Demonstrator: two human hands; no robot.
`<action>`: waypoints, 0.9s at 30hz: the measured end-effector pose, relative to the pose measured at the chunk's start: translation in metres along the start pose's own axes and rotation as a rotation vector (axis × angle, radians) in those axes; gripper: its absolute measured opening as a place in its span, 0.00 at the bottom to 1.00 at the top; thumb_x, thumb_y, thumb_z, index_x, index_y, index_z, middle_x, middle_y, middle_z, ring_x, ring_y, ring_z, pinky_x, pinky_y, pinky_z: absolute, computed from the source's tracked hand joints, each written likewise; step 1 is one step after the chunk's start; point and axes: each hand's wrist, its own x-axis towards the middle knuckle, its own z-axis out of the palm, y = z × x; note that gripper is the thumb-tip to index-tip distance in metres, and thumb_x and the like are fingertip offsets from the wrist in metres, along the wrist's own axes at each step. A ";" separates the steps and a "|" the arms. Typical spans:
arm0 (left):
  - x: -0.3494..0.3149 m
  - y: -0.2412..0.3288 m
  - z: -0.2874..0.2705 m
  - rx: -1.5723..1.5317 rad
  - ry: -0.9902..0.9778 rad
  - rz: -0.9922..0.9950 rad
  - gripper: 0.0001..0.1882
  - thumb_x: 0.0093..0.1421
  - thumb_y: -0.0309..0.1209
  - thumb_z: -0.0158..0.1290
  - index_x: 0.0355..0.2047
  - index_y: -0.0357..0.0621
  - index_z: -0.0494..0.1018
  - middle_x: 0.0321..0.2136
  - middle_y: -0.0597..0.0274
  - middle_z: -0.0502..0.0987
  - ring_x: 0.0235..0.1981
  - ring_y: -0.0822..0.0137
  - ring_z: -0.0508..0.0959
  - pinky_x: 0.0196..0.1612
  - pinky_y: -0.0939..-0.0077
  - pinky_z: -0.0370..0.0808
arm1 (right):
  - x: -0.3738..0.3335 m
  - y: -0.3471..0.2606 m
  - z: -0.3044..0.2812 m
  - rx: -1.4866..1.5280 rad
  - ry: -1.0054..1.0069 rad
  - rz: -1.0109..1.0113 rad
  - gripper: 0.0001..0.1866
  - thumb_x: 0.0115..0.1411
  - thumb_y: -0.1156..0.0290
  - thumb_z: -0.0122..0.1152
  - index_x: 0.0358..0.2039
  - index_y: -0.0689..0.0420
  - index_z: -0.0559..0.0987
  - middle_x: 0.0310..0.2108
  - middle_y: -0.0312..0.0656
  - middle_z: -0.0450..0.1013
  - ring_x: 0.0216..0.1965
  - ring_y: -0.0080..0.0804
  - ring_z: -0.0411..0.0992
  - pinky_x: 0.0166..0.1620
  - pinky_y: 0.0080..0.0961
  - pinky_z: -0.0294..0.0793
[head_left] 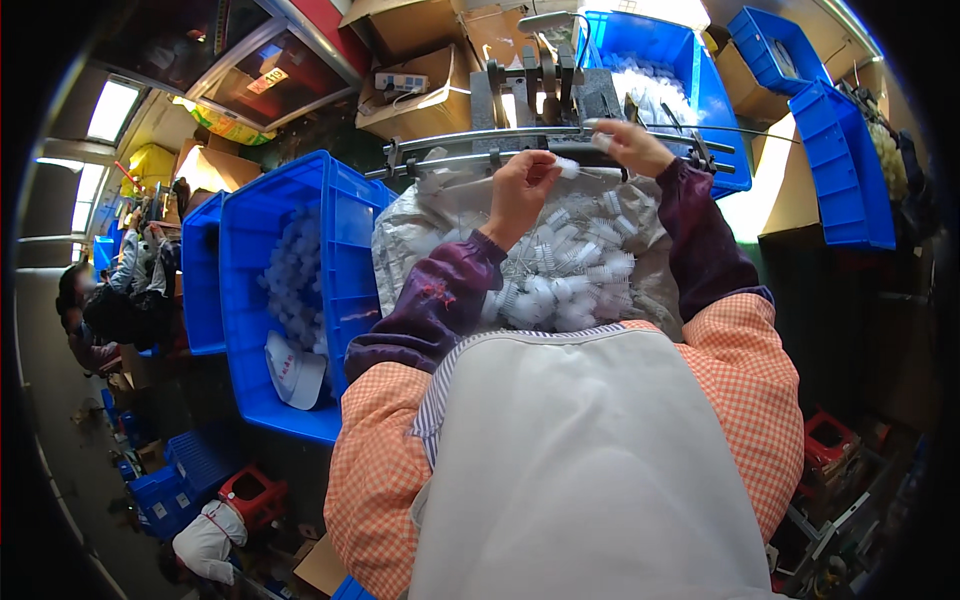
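Observation:
My left hand (pixel 522 192) is closed in a pinch on a small white bristled brush piece (pixel 567 168). Just right of it, my right hand (pixel 638 150) has its fingers drawn together, pointing left by the metal rails (pixel 460 142). Something white (pixel 601 142) shows at its fingertips; whether it is a held piece or a finger covering, I cannot tell. Below both hands, a heap of similar white bristled pieces (pixel 560 262) lies on a pale woven sack (pixel 400 235) stretched across my front.
A machine (pixel 545 90) stands behind the rails. On the left, a large blue bin (pixel 245 250) contains white pieces and a white cap (pixel 295 372). Another blue bin (pixel 722 130) with white pieces is at the back right. Cardboard boxes (pixel 420 105) sit behind. A person (pixel 125 300) is at far left.

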 end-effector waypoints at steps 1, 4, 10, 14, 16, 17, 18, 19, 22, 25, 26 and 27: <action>0.002 0.002 0.003 -0.016 -0.020 -0.004 0.10 0.51 0.24 0.57 0.35 0.37 0.71 0.31 0.60 0.77 0.31 0.74 0.78 0.33 0.84 0.73 | -0.009 0.000 0.020 0.191 -0.132 -0.184 0.21 0.60 0.64 0.50 0.53 0.55 0.65 0.31 0.34 0.68 0.28 0.16 0.62 0.31 0.17 0.65; 0.000 0.000 0.001 0.029 -0.030 -0.004 0.15 0.52 0.26 0.57 0.40 0.37 0.69 0.33 0.57 0.77 0.31 0.72 0.78 0.33 0.82 0.74 | -0.010 -0.017 0.047 0.189 -0.122 -0.329 0.20 0.58 0.67 0.52 0.50 0.59 0.67 0.34 0.39 0.71 0.33 0.23 0.68 0.36 0.22 0.67; -0.023 0.003 -0.025 0.595 -0.102 0.047 0.19 0.53 0.45 0.52 0.18 0.40 0.73 0.18 0.52 0.74 0.23 0.54 0.76 0.28 0.63 0.71 | 0.003 -0.006 0.051 -0.112 0.333 -0.285 0.16 0.55 0.64 0.53 0.43 0.58 0.73 0.34 0.49 0.74 0.36 0.41 0.73 0.39 0.29 0.69; -0.042 0.000 -0.045 0.493 -0.051 0.153 0.14 0.49 0.37 0.55 0.33 0.42 0.73 0.27 0.50 0.76 0.30 0.53 0.76 0.36 0.65 0.71 | 0.010 -0.005 0.062 -0.220 0.298 -0.323 0.19 0.54 0.66 0.56 0.45 0.60 0.72 0.33 0.48 0.74 0.34 0.37 0.73 0.39 0.27 0.69; -0.054 0.008 -0.056 0.692 -0.024 0.385 0.21 0.48 0.37 0.56 0.42 0.41 0.70 0.32 0.50 0.76 0.33 0.59 0.77 0.37 0.70 0.72 | 0.017 -0.006 0.069 -0.193 0.271 -0.358 0.19 0.53 0.68 0.56 0.45 0.61 0.71 0.30 0.45 0.73 0.30 0.32 0.72 0.36 0.25 0.69; -0.054 0.011 -0.061 0.645 -0.190 0.143 0.23 0.49 0.37 0.56 0.45 0.41 0.68 0.35 0.49 0.75 0.34 0.61 0.77 0.36 0.71 0.72 | 0.017 -0.011 0.069 -0.177 0.254 -0.366 0.19 0.53 0.68 0.57 0.45 0.61 0.71 0.29 0.44 0.73 0.28 0.30 0.71 0.34 0.24 0.69; -0.050 0.011 -0.069 0.585 -0.353 -0.096 0.25 0.49 0.37 0.56 0.47 0.41 0.66 0.38 0.49 0.74 0.35 0.64 0.77 0.34 0.73 0.72 | 0.017 -0.013 0.070 -0.163 0.239 -0.371 0.19 0.52 0.69 0.57 0.45 0.61 0.71 0.28 0.43 0.73 0.27 0.28 0.70 0.33 0.24 0.68; -0.052 0.014 -0.075 0.487 -0.375 -0.150 0.26 0.50 0.35 0.56 0.49 0.41 0.65 0.41 0.50 0.73 0.35 0.66 0.76 0.33 0.74 0.73 | 0.017 -0.013 0.071 -0.173 0.234 -0.367 0.19 0.52 0.69 0.57 0.45 0.61 0.71 0.27 0.42 0.72 0.25 0.27 0.68 0.32 0.23 0.68; -0.069 0.028 -0.095 0.222 -0.252 -0.092 0.26 0.53 0.30 0.54 0.52 0.40 0.62 0.45 0.52 0.71 0.33 0.72 0.76 0.28 0.76 0.74 | 0.018 -0.008 0.073 -0.187 0.213 -0.362 0.19 0.52 0.70 0.56 0.45 0.62 0.71 0.24 0.40 0.69 0.22 0.24 0.65 0.29 0.21 0.66; -0.096 0.059 -0.150 0.119 0.098 0.002 0.24 0.53 0.25 0.53 0.51 0.39 0.63 0.42 0.56 0.72 0.31 0.71 0.76 0.29 0.79 0.75 | 0.011 0.002 0.069 -0.139 0.187 -0.354 0.19 0.53 0.71 0.56 0.45 0.62 0.71 0.24 0.36 0.68 0.22 0.21 0.63 0.28 0.18 0.64; -0.110 0.055 -0.187 -0.086 0.228 -0.129 0.21 0.54 0.27 0.52 0.49 0.41 0.64 0.44 0.58 0.71 0.31 0.72 0.76 0.28 0.81 0.75 | 0.007 0.002 0.068 -0.090 0.185 -0.346 0.18 0.53 0.71 0.56 0.45 0.62 0.71 0.24 0.35 0.67 0.23 0.19 0.62 0.28 0.17 0.64; -0.125 0.064 -0.220 -0.257 0.557 -0.239 0.19 0.56 0.30 0.51 0.48 0.41 0.64 0.40 0.58 0.72 0.31 0.71 0.76 0.26 0.82 0.75 | 0.003 0.004 0.070 -0.041 0.176 -0.335 0.18 0.53 0.71 0.56 0.45 0.62 0.71 0.24 0.33 0.67 0.23 0.18 0.61 0.28 0.16 0.63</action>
